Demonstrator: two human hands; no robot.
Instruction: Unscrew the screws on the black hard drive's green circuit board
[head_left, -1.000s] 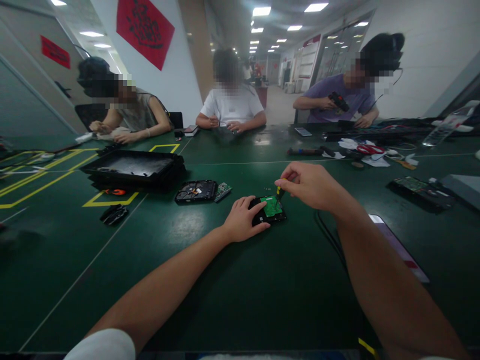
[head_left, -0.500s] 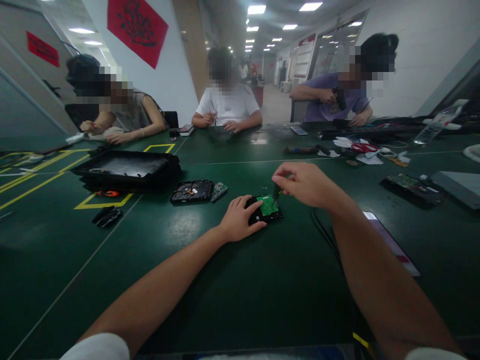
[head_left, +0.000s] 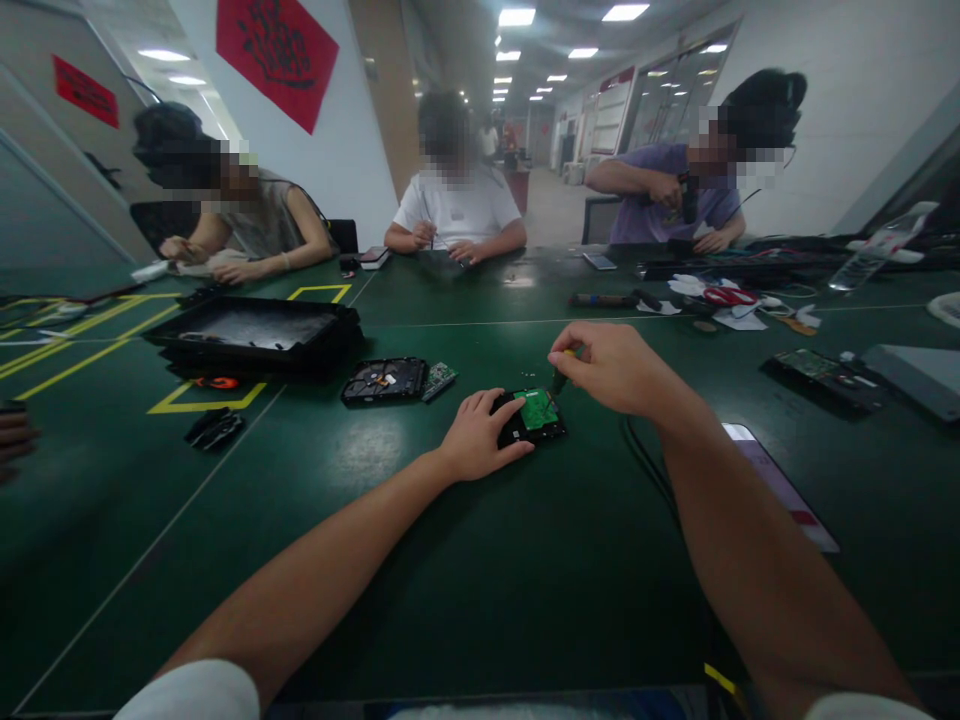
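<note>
- coming in at the left edge, 9 o'clock from the drive: part of a co-worker's hand (head_left: 15, 437). what's next?
- crumpled black piece (head_left: 215, 428) at 9, small orange item (head_left: 217, 382) against the black tray stack (head_left: 255, 335), between 9 and 10. person in grey (head_left: 274, 225) behind, at 10.
- closer in?
- opened black casing (head_left: 385, 381), between 9 and 10, small circuit board (head_left: 439, 380) just off its 3 o'clock side. person in white (head_left: 459, 208) up at 11.
- left hand (head_left: 480, 437)?
- flat on the drive's 9 o'clock side, fingers spread apart, thumb along the near edge, not gripping.
- and the drive (head_left: 551, 432)?
- clock centre, on the green table (head_left: 480, 600), green board (head_left: 537, 408) facing up. tiny bits (head_left: 529, 374) just off at 12.
- right hand (head_left: 600, 365)?
- at 2, fingertips together, clamped on the screwdriver (head_left: 557, 383), which points down at the board's right part. can't tell if the tip touches.
- far right?
- person in purple (head_left: 675, 190) at 1, holding a dark tool (head_left: 688, 198). phone (head_left: 784, 485) between 3 and 4, black unit with exposed board (head_left: 825, 380) near 3, clear bottle (head_left: 862, 258) between 2 and 3, tilted.
</note>
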